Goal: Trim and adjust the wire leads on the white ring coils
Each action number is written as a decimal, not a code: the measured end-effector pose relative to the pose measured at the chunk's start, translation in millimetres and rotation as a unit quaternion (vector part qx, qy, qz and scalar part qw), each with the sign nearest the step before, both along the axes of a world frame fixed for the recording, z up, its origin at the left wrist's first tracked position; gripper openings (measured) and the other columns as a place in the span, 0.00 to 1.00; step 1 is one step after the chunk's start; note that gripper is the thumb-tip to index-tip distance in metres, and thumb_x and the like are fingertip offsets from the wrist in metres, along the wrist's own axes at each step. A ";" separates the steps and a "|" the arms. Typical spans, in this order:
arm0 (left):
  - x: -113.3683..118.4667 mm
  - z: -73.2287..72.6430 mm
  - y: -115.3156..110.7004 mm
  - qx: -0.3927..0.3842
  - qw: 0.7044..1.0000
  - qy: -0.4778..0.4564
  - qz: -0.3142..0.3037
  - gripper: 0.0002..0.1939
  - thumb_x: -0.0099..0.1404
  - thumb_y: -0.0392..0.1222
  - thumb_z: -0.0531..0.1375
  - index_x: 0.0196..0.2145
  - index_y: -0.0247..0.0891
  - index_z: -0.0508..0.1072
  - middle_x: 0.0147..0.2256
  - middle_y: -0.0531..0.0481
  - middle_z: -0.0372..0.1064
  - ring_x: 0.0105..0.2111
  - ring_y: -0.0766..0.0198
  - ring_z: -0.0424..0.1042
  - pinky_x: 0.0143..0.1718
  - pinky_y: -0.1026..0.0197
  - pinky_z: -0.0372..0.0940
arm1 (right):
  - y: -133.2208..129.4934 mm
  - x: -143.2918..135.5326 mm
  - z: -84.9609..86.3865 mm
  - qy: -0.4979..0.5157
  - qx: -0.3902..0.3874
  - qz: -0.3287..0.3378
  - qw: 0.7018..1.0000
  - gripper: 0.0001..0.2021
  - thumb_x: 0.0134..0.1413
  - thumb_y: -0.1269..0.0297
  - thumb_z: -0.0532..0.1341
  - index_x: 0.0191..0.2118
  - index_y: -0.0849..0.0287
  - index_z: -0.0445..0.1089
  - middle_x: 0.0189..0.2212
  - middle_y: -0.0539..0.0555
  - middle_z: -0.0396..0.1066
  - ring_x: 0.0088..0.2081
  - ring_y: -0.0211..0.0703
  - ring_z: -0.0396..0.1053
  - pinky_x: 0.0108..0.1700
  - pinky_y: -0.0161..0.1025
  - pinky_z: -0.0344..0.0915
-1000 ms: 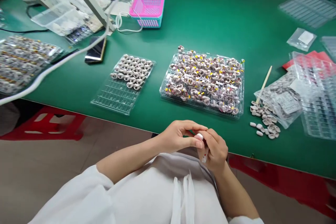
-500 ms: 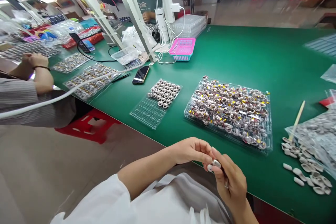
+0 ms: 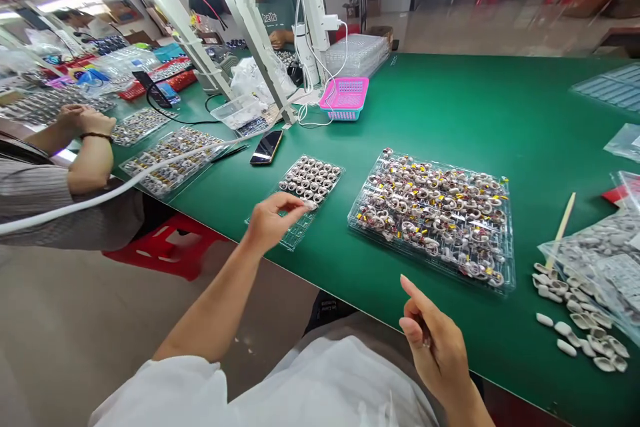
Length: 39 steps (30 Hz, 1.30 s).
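Note:
My left hand (image 3: 273, 221) is closed in a pinch on a small whitish earbud housing (image 3: 311, 205), at the lower edge of the filled rows in a clear plastic tray (image 3: 291, 239). Rows of similar pale, ring-shaped earbud pieces (image 3: 311, 177) fill the tray's far part. Over the table's front edge, my right hand (image 3: 437, 343) has its index finger stretched out and thumb apart. Its other fingers are curled, with a small glint between them that I cannot make out. Beyond it lies a larger clear tray (image 3: 506, 290) loaded with earbud pieces bearing wires and yellow tabs (image 3: 435, 213).
Loose pale shells (image 3: 595, 320), a thin stick (image 3: 564, 219) and a plastic bag of parts (image 3: 610, 240) lie at right. Farther back are a phone (image 3: 267, 147), a pink basket (image 3: 345, 93) and a lamp post (image 3: 263, 53). A co-worker's hands (image 3: 90, 121) are at left.
My hands have moved apart. My left hand has carried the small housing left to the smaller tray; my right hand stays near its place, index finger and thumb now spread.

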<state>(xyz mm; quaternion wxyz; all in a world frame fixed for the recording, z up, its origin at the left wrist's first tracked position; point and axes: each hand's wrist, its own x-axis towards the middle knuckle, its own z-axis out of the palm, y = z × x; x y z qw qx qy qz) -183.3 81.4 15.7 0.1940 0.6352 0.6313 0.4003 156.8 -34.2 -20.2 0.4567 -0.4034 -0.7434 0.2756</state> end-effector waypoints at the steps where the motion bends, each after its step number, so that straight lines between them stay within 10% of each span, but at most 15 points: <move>1: -16.3 -4.2 9.0 0.055 0.995 0.076 0.034 0.10 0.61 0.47 0.66 0.34 0.38 0.79 0.35 0.47 0.78 0.34 0.61 0.74 0.41 0.59 0.70 | -0.4 2.0 0.2 0.001 0.001 -0.006 1.000 0.23 0.68 0.67 0.53 0.66 0.55 0.58 0.25 0.46 0.62 0.21 0.34 0.59 0.23 0.32 0.59; 8: -62.3 -38.0 34.8 0.079 0.963 0.257 -0.006 0.08 0.65 0.42 0.62 0.34 0.40 0.81 0.39 0.45 0.81 0.42 0.58 0.76 0.49 0.56 0.70 | -2.5 -1.6 2.1 0.007 0.005 0.009 1.000 0.17 0.67 0.68 0.54 0.59 0.57 0.66 0.24 0.47 0.63 0.21 0.35 0.61 0.22 0.33 0.57; 15: -58.9 -32.5 31.2 0.064 0.952 0.294 -0.056 0.12 0.63 0.36 0.58 0.34 0.42 0.82 0.42 0.45 0.80 0.45 0.51 0.75 0.53 0.47 0.68 | -7.4 14.1 1.6 -0.008 0.003 -0.009 1.000 0.15 0.66 0.70 0.56 0.55 0.57 0.69 0.24 0.47 0.63 0.23 0.36 0.60 0.24 0.34 0.57; 20: 11.4 -21.8 17.2 0.158 0.949 0.264 -0.061 0.12 0.67 0.37 0.57 0.42 0.39 0.81 0.45 0.41 0.78 0.47 0.50 0.73 0.54 0.45 0.67 | -5.7 27.7 6.4 -0.013 -0.020 -0.089 0.996 0.12 0.65 0.71 0.57 0.51 0.57 0.72 0.23 0.46 0.60 0.21 0.34 0.56 0.23 0.34 0.54; 28: 192.5 -11.4 10.7 0.147 0.907 0.203 -0.338 0.15 0.70 0.38 0.57 0.52 0.32 0.73 0.47 0.37 0.73 0.48 0.51 0.68 0.52 0.47 0.66 | -8.0 15.6 12.0 -0.031 -0.013 -0.067 0.997 0.10 0.65 0.70 0.57 0.47 0.58 0.73 0.24 0.48 0.67 0.23 0.35 0.62 0.24 0.34 0.59; 39: 214.0 2.5 5.3 0.102 0.912 0.111 -0.380 0.08 0.69 0.38 0.58 0.38 0.32 0.77 0.42 0.39 0.74 0.45 0.53 0.69 0.51 0.51 0.64 | -12.0 36.8 5.9 -0.003 -0.024 -0.216 0.976 0.15 0.63 0.71 0.60 0.54 0.54 0.70 0.38 0.54 0.67 0.30 0.36 0.66 0.26 0.33 0.64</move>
